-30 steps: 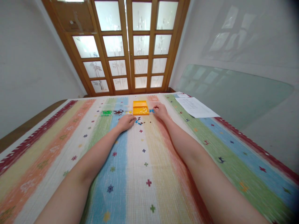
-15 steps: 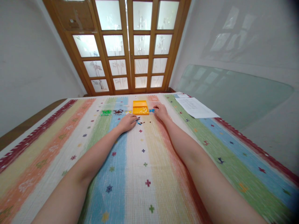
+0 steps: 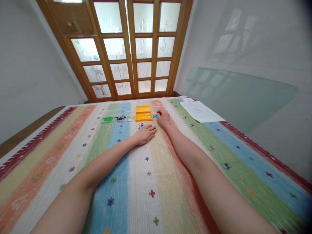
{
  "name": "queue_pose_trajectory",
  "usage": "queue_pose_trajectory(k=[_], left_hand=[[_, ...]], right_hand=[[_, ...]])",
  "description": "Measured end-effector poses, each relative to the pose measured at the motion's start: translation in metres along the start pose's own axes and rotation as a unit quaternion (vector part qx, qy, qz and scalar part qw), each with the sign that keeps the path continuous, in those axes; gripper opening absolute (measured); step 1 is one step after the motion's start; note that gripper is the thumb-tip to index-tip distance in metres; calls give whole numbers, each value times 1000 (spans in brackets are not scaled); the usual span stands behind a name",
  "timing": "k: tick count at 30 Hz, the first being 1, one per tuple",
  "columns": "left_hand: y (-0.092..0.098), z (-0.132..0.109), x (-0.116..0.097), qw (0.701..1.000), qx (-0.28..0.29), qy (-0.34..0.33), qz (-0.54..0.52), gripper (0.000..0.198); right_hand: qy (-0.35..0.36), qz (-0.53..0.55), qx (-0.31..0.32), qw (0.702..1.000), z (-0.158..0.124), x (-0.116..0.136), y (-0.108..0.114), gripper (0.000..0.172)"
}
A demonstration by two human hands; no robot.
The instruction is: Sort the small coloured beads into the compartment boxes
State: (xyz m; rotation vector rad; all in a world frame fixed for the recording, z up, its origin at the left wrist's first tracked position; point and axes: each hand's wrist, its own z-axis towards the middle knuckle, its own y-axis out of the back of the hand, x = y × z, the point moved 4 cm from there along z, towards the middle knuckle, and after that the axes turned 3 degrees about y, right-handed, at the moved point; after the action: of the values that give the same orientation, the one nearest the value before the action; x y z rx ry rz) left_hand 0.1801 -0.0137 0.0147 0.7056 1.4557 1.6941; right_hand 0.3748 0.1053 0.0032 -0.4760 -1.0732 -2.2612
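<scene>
My left hand [image 3: 145, 134] lies palm down on the striped cloth, its fingers extended to the right. Just beyond it is a small scatter of dark and blue pieces [image 3: 140, 125], partly covered by the hand. My right hand [image 3: 163, 117] is raised beside the blue pieces [image 3: 154, 116], thumb and fingertips pressed together; anything between them is too small to make out. An orange box [image 3: 143, 120] with white pieces inside stands open between and beyond the hands. To its left are green pieces [image 3: 107, 119], dark red pieces [image 3: 120, 118] and yellow pieces [image 3: 131, 119] in clear containers.
Printed paper sheets [image 3: 201, 111] lie at the back right of the table. The striped tablecloth [image 3: 170, 195] covers the table. Behind it stand wooden doors [image 3: 130, 61] with glass panes, and a glass panel [image 3: 234, 94] is at the right wall.
My left hand has moved right and nearer to me, over part of the scattered pieces, with its fingers now stretched out. My right hand has lifted slightly off the blue pieces. The view has shifted slightly.
</scene>
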Motion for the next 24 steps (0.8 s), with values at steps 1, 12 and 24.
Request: queue_pose_trajectory(k=[1,12,24], left_hand=[[-2,0,0,1000,-1,8,2,51],[9,-8,10,998,-51,37,-25,46],[38,-55,97,980,-137,141,-6,49]], right_hand=[[-2,-1,3,1000,0,0,0,21],[4,-9,14,1000,-3,9,3,23],[4,-25,35,999,-5,16,3,21]])
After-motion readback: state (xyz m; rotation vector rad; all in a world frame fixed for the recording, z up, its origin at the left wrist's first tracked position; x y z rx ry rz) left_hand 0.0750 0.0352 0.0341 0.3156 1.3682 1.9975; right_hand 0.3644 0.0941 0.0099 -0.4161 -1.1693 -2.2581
